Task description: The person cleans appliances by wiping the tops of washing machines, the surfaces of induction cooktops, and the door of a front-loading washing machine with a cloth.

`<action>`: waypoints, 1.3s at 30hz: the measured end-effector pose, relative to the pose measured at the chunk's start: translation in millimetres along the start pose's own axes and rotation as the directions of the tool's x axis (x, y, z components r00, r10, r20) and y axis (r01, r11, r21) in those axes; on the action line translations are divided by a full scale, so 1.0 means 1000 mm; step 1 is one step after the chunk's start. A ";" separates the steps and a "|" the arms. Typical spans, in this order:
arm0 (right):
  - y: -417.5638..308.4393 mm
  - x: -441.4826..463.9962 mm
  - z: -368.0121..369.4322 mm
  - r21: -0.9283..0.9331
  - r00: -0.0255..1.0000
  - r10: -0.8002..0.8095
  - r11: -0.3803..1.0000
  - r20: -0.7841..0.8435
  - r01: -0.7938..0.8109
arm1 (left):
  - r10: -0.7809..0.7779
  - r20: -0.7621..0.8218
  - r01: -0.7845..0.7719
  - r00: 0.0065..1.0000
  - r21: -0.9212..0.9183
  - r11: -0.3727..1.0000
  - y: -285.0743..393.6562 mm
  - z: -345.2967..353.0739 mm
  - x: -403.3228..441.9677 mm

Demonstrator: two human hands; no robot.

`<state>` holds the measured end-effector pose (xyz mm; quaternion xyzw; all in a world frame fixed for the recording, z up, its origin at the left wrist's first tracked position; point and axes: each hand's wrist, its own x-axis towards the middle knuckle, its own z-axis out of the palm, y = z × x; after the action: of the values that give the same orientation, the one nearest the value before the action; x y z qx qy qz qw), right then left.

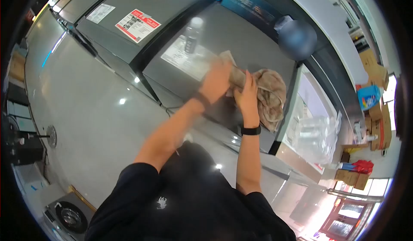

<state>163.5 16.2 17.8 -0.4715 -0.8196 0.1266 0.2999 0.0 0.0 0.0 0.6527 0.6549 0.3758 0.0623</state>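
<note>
My left hand (217, 79) is smeared by motion above the grey appliance top (172, 84), so its fingers cannot be made out. Close beside it, my right hand (246, 94) has its fingers and thumb around a brown, folded piece that looks like cloth (236, 76). Part of that piece lies between the two hands. A crumpled brown cloth (272, 97) rests just right of my right hand; whether it joins the held piece is hidden. Beyond my left hand, a clear bottle with a white cap (192, 36) stands on a white paper label (185, 60).
A blue round object (297, 39) is at the back right. Clear plastic wrapping (316, 135) sits on the white unit to the right. Another grey appliance with a red-bordered label (137, 25) adjoins at left. Shiny floor (99, 99) lies left of me.
</note>
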 end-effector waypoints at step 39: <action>-0.588 0.194 0.485 -0.042 0.909 -0.374 0.921 0.183 0.388 | -0.687 0.443 0.423 0.575 -0.881 -0.214 -0.605 -0.475 -0.126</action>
<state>-615.0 -90.5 -4.0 -0.3011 -0.9228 0.0739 0.2287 -743.2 -227.2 -60.9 0.0307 0.4650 0.6892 0.5548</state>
